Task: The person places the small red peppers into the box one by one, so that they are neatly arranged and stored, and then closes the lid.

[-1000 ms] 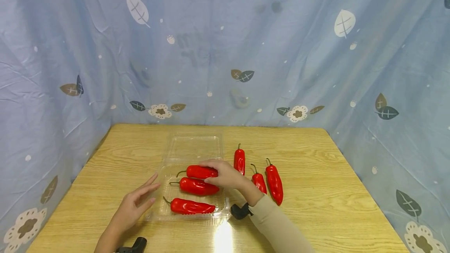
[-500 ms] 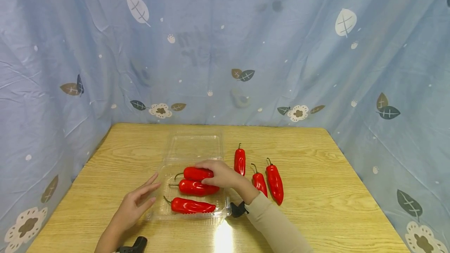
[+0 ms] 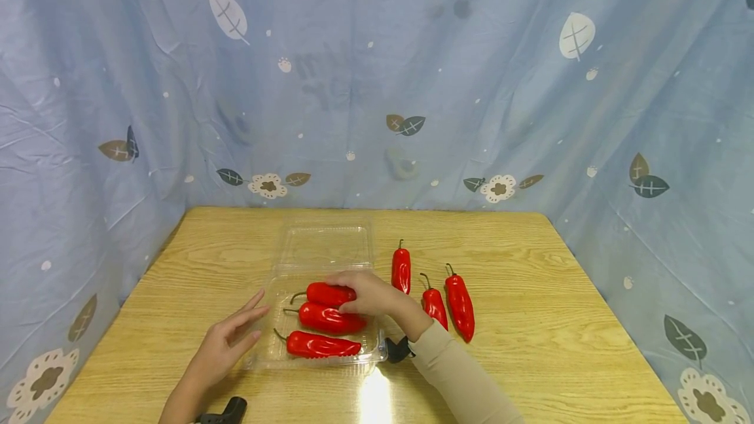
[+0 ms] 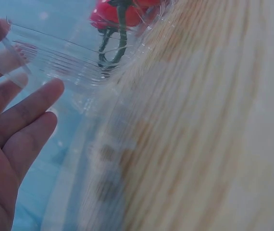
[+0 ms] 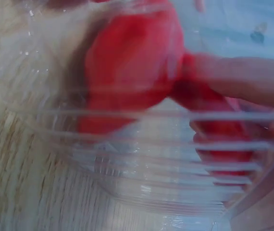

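Observation:
A clear plastic clamshell box (image 3: 279,293) lies with its lid (image 3: 326,245) folded back. Inside its base, a rear red pepper (image 3: 323,293), a middle pepper (image 3: 332,319) and a front pepper (image 3: 318,345) lie crosswise, stems to the left. My right hand (image 3: 372,294) reaches over the box's right side and grips the tip end of the rear pepper, its thumb by the middle one. In the right wrist view, red peppers (image 5: 132,62) show blurred through the ribbed wall. At the box's left side is my left hand (image 3: 222,345), fingers spread and holding nothing.
Three more red peppers lie on the wooden table right of the box: one upright in view (image 3: 401,270), a partly covered one (image 3: 434,306) by the right sleeve (image 3: 459,371), and a longer one (image 3: 460,306). A patterned blue curtain (image 3: 353,84) surrounds the table.
My right hand has slid the rear pepper a little to the left and closer to the middle pepper. The left hand has stayed still.

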Motion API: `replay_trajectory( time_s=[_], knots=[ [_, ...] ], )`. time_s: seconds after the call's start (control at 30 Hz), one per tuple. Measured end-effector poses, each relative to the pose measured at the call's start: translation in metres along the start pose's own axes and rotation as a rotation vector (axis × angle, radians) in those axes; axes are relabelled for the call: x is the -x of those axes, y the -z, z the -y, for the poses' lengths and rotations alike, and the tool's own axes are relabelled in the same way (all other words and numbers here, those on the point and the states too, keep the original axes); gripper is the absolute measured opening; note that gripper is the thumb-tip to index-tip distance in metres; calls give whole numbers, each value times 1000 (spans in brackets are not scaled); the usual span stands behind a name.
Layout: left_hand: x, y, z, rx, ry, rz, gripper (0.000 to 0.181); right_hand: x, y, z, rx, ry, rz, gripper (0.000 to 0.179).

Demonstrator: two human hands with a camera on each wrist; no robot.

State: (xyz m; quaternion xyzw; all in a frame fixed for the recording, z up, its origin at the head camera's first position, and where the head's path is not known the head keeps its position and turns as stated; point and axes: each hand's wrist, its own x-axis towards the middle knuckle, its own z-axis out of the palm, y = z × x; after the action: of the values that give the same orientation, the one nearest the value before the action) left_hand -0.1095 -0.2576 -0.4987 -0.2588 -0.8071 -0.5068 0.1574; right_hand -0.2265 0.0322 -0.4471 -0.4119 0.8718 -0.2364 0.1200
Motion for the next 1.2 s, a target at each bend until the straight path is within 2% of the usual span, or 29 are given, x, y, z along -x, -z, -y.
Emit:
replay_trajectory(
  time_s=[0.33,0.57,0.7,0.93,1.0,1.2],
  knots=[
    [0,0,0,-1,-4,3,38,0,1,0,60,6,31,54],
    [-1,0,-1,-5,16,5,37,0,1,0,40,1,17,51],
    [-1,0,-2,-10,19,5,37,1,1,-2,-62,12,-53,46],
    [0,0,-2,-12,14,3,37,8,3,-6,-366,48,-184,46],
    [0,0,-2,-11,16,3,37,11,4,-8,-410,46,-209,46],
    [-1,0,-3,-11,19,4,37,24,16,-13,-456,20,-282,47]
  ],
)
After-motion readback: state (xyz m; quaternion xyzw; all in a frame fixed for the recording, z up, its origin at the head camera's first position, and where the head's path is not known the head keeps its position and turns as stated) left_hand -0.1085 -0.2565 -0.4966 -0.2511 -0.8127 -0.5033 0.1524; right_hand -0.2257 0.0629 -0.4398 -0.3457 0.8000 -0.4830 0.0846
